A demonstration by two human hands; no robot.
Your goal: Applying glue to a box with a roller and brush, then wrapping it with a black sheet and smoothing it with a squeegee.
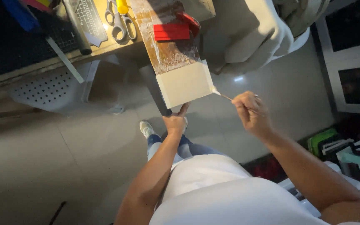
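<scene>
Left hand props the cream box from below, fingers pressed to its bottom edge. Right hand pinches a thin brush, tip touching the box's right corner. Box sits at end of stained plank; red block lies on it, scissors on workbench.

Cream rectangular board panel, upper centre, plain. Brown wooden plank, above it, streaked white. Red block clamp, solid. Grey-handled scissors, top. White perforated plastic stool, upper left, dotted. Blue jeans, centre. White shirt, bottom.
</scene>
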